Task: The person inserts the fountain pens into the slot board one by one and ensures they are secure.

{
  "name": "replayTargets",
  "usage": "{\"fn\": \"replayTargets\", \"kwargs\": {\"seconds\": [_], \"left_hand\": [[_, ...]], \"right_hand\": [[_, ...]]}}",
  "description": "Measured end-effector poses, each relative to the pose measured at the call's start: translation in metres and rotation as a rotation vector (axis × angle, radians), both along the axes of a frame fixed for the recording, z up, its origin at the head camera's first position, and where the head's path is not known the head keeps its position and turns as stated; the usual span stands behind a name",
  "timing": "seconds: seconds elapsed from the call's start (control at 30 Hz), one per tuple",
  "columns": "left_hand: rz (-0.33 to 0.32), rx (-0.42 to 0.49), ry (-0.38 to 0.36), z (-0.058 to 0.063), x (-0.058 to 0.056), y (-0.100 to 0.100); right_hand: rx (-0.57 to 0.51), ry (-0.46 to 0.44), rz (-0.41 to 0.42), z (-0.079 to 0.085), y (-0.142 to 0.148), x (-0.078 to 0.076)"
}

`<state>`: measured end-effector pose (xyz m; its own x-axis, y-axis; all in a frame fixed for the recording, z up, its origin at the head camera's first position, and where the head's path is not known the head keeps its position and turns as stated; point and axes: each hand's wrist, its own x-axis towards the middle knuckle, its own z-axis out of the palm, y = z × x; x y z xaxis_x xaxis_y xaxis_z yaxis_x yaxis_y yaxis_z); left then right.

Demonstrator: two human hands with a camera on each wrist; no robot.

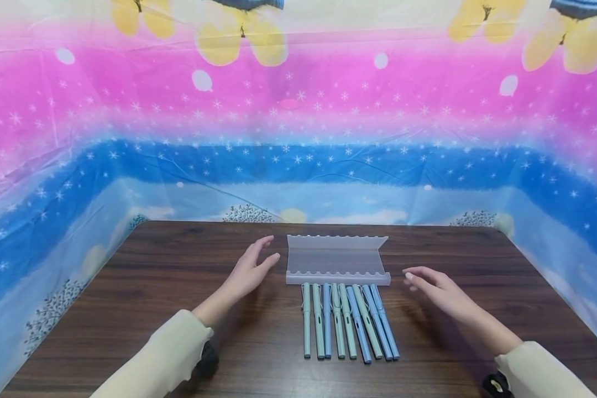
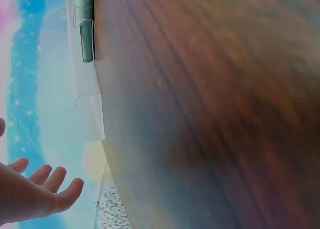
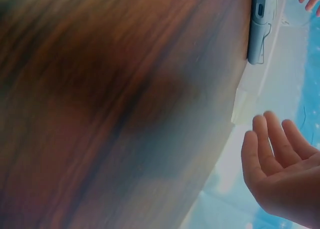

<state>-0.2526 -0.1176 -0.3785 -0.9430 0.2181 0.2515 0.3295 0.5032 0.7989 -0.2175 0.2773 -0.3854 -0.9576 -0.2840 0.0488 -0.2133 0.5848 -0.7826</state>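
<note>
A translucent plastic pen rack [image 1: 334, 260] with scalloped edges lies on the table in the head view. In front of it several capped pens, pale green [image 1: 320, 326] and blue [image 1: 362, 331], lie side by side with their clip ends toward the rack. My left hand [image 1: 249, 271] hovers left of the rack, fingers spread and holding nothing. To the right of the rack is my right hand [image 1: 440, 290], its fingers loosely bent, touching neither rack nor pens. Each wrist view shows relaxed fingers and one end pen, green [image 2: 86, 34] on the left, blue [image 3: 257, 34] on the right.
The dark wood table [image 1: 129, 309] has its back edge just behind the rack. A patterned pink and blue cloth [image 1: 328, 166] hangs around the back and sides. Black wrist bands [image 1: 497, 384] show below the pale sleeves [image 1: 164, 348].
</note>
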Motion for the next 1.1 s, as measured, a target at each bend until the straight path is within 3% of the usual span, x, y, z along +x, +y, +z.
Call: {"fn": "replayTargets", "kwargs": {"seconds": [0.3,0.5,1.1], "left_hand": [[0.040,0.127,-0.068,-0.002,-0.013,0.006],[0.069,0.136,-0.077,-0.002,-0.016,0.010],[0.129,0.205,-0.140,-0.009,-0.032,0.024]], "right_hand": [[-0.127,-0.184,-0.015,-0.004,-0.004,-0.008],[-0.147,-0.229,-0.011,-0.007,-0.008,-0.010],[0.003,-0.149,0.029,-0.019,-0.035,-0.014]]}}
